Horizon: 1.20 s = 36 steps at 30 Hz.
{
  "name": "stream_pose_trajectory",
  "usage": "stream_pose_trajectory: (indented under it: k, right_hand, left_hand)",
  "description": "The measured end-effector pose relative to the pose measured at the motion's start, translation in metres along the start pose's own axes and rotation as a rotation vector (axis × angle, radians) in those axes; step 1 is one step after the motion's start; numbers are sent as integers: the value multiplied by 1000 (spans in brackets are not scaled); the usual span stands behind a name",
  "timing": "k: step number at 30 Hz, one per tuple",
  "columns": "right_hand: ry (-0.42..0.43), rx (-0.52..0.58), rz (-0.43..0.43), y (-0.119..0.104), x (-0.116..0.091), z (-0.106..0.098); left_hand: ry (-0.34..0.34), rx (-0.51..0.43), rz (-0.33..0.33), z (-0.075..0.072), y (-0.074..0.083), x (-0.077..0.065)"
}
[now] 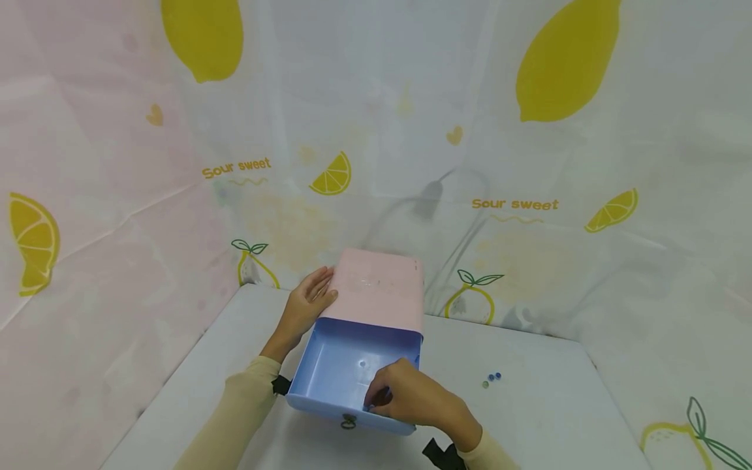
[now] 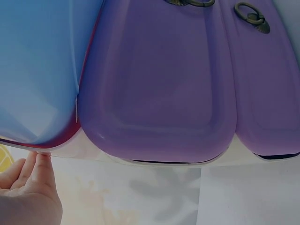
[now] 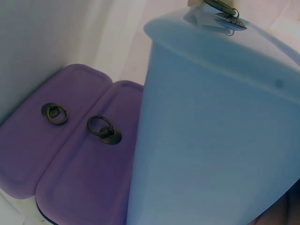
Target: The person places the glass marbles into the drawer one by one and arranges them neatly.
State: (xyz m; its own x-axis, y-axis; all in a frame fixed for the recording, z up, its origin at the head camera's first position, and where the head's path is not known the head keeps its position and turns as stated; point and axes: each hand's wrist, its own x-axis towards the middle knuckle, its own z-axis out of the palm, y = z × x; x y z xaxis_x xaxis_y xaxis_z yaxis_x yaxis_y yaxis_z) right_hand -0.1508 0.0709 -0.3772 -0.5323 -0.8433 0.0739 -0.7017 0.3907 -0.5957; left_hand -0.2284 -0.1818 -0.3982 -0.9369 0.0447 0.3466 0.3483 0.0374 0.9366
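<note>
Here at the bench [image 1: 529,424], a pink cabinet [image 1: 376,287] is standing near the backdrop [image 1: 376,130], and its blue drawer [image 1: 335,359] is jutting well out at the front. The left grip [image 1: 305,303] is resting against the cabinet's left side, released, its fingers stretching along the wall without curling round it. Over to the right grip [image 1: 411,395]: it is dipping into the blue drawer beside the front wall, right of the ring pull [image 1: 348,422], fingers curling; whether they are grasping anything, we are not able to tell, the hand itself is hiding it. Out on the bench, right of the drawer, two small blue pieces [image 1: 498,376] are lying close together, with a small greenish piece [image 1: 485,385] sitting just beside them. Below, the wrist views are showing two purple drawers [image 2: 161,84], sitting pushed in. Cream sleeves [image 1: 241,398] are covering both arms, and the backdrop is displaying yellow lemons [image 1: 566,62].
</note>
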Motion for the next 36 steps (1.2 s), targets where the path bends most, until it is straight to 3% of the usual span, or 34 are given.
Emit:
stream_pose_trajectory:
  k: [19,29,36]
  right_hand:
    - [103,36,-70,8,-5,3]
    - [322,160,-106,14,-12,2]
    - [506,165,-129,16,-26,-12]
  left_hand:
    - [-4,-21,12,0,-1,0]
    - [-10,-42,19,-1,-1,1]
    - [-8,-37,11,-1,-1,0]
